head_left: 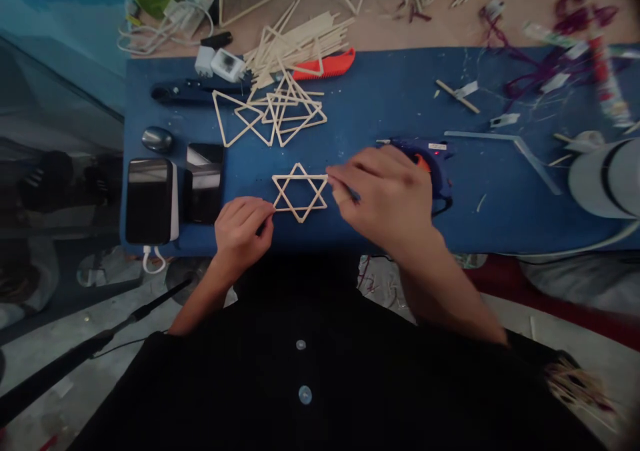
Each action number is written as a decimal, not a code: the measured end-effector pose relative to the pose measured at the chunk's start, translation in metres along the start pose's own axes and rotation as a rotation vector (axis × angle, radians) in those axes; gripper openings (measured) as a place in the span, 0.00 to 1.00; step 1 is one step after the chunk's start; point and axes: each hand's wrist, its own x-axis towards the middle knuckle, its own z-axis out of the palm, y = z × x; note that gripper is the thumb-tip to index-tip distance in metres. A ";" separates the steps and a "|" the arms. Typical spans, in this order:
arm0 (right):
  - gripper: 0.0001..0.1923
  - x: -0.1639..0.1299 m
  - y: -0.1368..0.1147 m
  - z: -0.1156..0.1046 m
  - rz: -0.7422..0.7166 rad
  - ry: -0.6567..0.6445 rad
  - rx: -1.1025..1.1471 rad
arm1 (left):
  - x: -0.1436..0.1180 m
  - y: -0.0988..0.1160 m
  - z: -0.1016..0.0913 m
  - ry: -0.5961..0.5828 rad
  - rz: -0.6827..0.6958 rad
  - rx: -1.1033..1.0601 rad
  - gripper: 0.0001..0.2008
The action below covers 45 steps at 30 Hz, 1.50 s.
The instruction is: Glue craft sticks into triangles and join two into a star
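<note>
A blue mat [380, 104] covers the table; a star [300, 192] of thin pale sticks lies flat near its near edge, between the two hands. The left hand [243, 227], fingers curled, pinches the star's near-left tip. The right hand [387, 194] is closed around a blue glue gun [430, 161], whose body shows behind the knuckles; its nozzle end, largely hidden by the fingers, points left toward the star's right tip. The star is two overlapped triangles, one apex pointing far, the other near, so that its long axis runs near to far. Farther off lies a cluster of stick triangles [273, 114], overlapping one another, and beyond it a loose heap of sticks [300, 41] with a red cutter [327, 66] at its right edge. To the left of the star stand two dark, glossy phones [173, 194], side by side, with a rounded grey mouse [157, 139] just beyond them. At the mat's right edge a white roll [605, 177] is partly out of view; purple ribbon [540, 71] lies far right. Nothing lies between the hands and the star.
</note>
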 end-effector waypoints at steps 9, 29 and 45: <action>0.14 0.116 0.045 0.095 -0.153 -0.359 0.037 | -0.008 -0.001 0.006 0.094 0.021 0.021 0.09; 0.09 -0.032 -0.041 0.010 -0.183 0.010 0.095 | 0.002 0.005 -0.003 0.098 -0.037 -0.153 0.09; 0.08 -0.065 -0.015 0.022 0.276 -0.003 0.381 | 0.006 0.003 -0.002 0.015 -0.040 -0.133 0.09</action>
